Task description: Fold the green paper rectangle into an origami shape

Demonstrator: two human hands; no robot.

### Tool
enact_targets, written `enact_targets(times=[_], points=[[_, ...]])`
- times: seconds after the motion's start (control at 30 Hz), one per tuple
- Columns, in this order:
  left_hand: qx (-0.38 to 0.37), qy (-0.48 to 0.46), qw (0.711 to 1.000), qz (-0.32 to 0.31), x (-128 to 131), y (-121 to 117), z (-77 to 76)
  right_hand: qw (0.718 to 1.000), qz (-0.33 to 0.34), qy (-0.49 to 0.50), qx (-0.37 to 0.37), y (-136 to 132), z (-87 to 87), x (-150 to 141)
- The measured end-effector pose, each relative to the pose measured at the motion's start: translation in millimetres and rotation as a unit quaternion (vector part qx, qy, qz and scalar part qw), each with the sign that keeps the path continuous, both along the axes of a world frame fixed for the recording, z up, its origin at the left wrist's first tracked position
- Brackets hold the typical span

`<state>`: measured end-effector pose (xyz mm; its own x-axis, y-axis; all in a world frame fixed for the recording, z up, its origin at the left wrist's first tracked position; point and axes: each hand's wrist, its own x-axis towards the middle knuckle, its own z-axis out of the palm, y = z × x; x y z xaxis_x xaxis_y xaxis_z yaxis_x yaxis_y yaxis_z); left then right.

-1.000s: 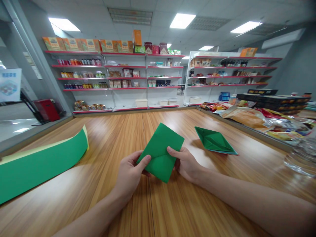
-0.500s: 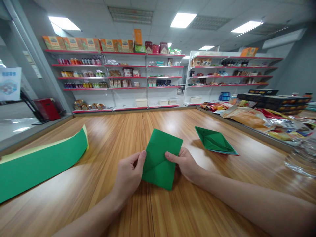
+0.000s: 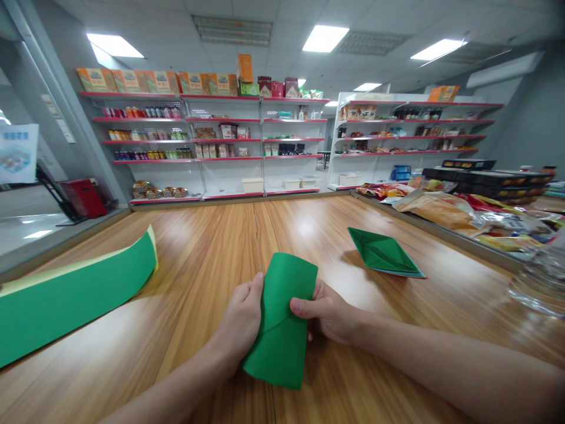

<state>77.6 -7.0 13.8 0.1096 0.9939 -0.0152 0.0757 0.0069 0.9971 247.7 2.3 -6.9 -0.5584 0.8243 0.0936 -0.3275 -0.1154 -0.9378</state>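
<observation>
A folded green sheet of paper (image 3: 282,318) lies nearly flat on the wooden table (image 3: 353,377) in front of me, with a diagonal crease across it. My left hand (image 3: 241,324) grips its left edge, fingers curled round the paper. On the right edge, my right hand (image 3: 324,311) pinches the sheet with the thumb on top. A finished green paper boat (image 3: 383,252) rests on the table to the right, apart from both hands.
A long curled stack of green and yellow paper (image 3: 66,294) lies at the left of the table. Snack packets (image 3: 445,209) and dark boxes (image 3: 489,176) crowd the right side. Shop shelves (image 3: 212,141) line the far wall.
The green sheet has dropped from a raised, tilted pose down onto the table and towards me. Both hands came down with it, still holding its edges.
</observation>
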Motion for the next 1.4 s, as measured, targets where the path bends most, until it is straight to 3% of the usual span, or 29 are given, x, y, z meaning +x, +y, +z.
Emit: enact_targets(times=[0.07, 0.13, 0.2, 0.27, 0.33, 0.37, 0.47, 0.63, 0.83, 0.93, 1.1, 1.2, 1.3, 1.4], points=[[0.0, 0.037, 0.999, 0.002, -1, 1, 0.9, 1.0, -0.004, 0.01, 0.0, -1, 0.5, -1], [0.066, 0.134, 0.989, 0.017, -3, 3, -0.4, 0.999, -0.024, 0.026, 0.005, 0, 2.4, -2], [0.155, 0.268, 0.949, 0.05, -5, 4, -2.9, 0.999, -0.045, 0.029, 0.01, 1, 4.4, -4], [0.215, 0.384, 0.893, 0.095, -5, 2, -5.6, 0.997, -0.067, 0.019, 0.018, 2, 5.8, -5], [0.254, 0.45, 0.849, 0.109, -2, -2, -7.8, 0.996, -0.088, 0.01, 0.028, 2, 6.3, -5], [0.264, 0.461, 0.841, 0.1, -1, -4, -8.5, 0.995, -0.092, 0.009, 0.032, 2, 6.1, -5], [0.245, 0.428, 0.869, 0.036, 3, -8, -8.4, 0.996, -0.075, 0.008, 0.037, 2, 4.1, -4], [0.205, 0.277, 0.937, -0.063, 1, -9, 0.5, 0.998, -0.038, 0.006, 0.044, 3, -1.3, -1], [0.119, 0.142, 0.963, -0.196, 1, -13, 7.2, 0.998, 0.004, -0.032, 0.061, 2, -1.7, 2], [0.124, 0.155, 0.966, -0.164, 0, -11, 5.5, 0.999, -0.017, -0.002, 0.047, 0, 0.2, 0], [0.185, 0.198, 0.961, -0.063, -5, -1, 1.6, 0.992, -0.126, 0.023, -0.006, 5, 2.3, -1], [0.223, 0.19, 0.954, -0.059, -8, 5, -5.8, 0.98, -0.191, 0.034, -0.032, 13, 2.9, 3], [0.207, 0.193, 0.957, -0.059, -10, 10, -11.1, 0.976, -0.211, 0.048, -0.039, 19, 4.3, 7], [0.245, 0.251, 0.934, 0.061, -14, 7, -5.6, 0.976, -0.209, 0.052, -0.043, 20, 5.3, 9]])
